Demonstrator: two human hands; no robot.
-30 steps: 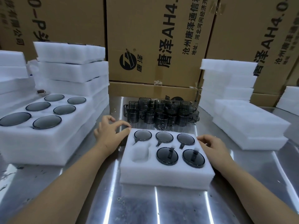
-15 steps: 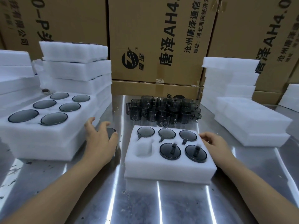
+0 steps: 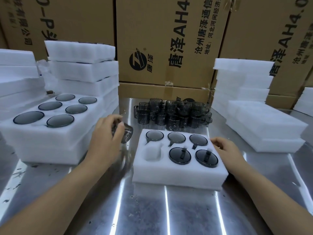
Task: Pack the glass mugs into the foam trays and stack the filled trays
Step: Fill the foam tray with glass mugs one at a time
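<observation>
held: one smoked glass mug [image 3: 126,134], tipped on its side, in the left hand [image 3: 105,138], fingers and thumb wrapped round the body; hangs just left of the foam tray [image 3: 177,173], above the metal table [image 3: 152,209]. handle side hidden by the fingers, cannot tell which way it points. right hand [image 3: 225,148]: fingers relaxed and lightly bent, resting against the tray's right edge, gripping nothing, likely steadying. tray: six pockets, five filled with dark glass, one empty pocket [image 3: 151,152] at front left, nearest the held mug. stock: loose mugs [image 3: 172,114] clustered behind the tray, touching one another. left of the tray: filled tray stack [image 3: 50,141], top layer showing six dark rims. right: blank foam stack [image 3: 264,126]. behind: cardboard cartons [image 3: 169,39]. handling, judged: thin glass, rigid, light, smooth enough to slip, prone to chipping against its neighbours or the steel; foam soft and forgiving, snug at the pocket walls. best taken round the body, as now, or by the handle; needs turning so the handle meets the pocket's side notch, then pressing down gently, not dropping. tray itself light and flexible; once full, better lifted with both hands under the long edges.
</observation>
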